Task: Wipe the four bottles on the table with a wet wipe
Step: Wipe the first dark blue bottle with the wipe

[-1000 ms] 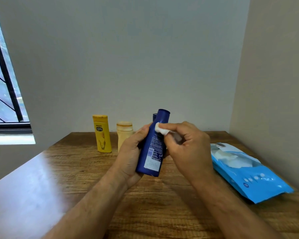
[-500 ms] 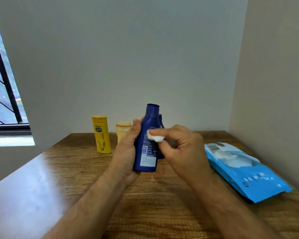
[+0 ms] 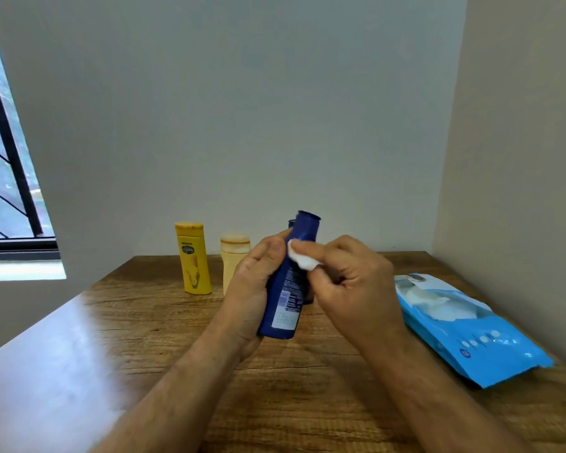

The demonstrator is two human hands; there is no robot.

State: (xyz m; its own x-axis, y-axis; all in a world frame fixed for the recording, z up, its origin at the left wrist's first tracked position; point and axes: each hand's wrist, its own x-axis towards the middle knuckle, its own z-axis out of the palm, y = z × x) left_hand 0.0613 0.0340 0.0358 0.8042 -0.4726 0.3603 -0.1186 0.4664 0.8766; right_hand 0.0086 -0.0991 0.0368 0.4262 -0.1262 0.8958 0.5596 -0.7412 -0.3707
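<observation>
— Bottles on the wooden table (image 3: pixel 144 338), how many can you make out?

— 4 in all. The dark blue bottle (image 3: pixel 288 282) is up off the table, tilted with its neck leaning right and its printed back label facing the camera. A yellow bottle (image 3: pixel 192 258) stands upright near the back edge, a cream bottle (image 3: pixel 234 253) stands just beside it on its right, partly hidden by the left hand, and only the top of a 4th dark bottle (image 3: pixel 291 223) shows behind the raised one.

— Who holds the raised one?

— The left hand (image 3: pixel 252 299) grips it around the lower body, fingers curled behind and the thumb lying along the near side toward the neck.

— And the wipe?

— The right hand (image 3: pixel 356 289) pinches a small bunched white wet wipe (image 3: pixel 303 259) between thumb and fingertips, pressed against the shoulder of the dark blue bottle just below its neck, close to the left thumb.

— Anything else on the table?

— A light blue wipe pack (image 3: pixel 471 335) lies flat on the right side, flap peeled back, white wipes showing in the opening. A window (image 3: pixel 4 191) with dark bars is at the far left.
</observation>
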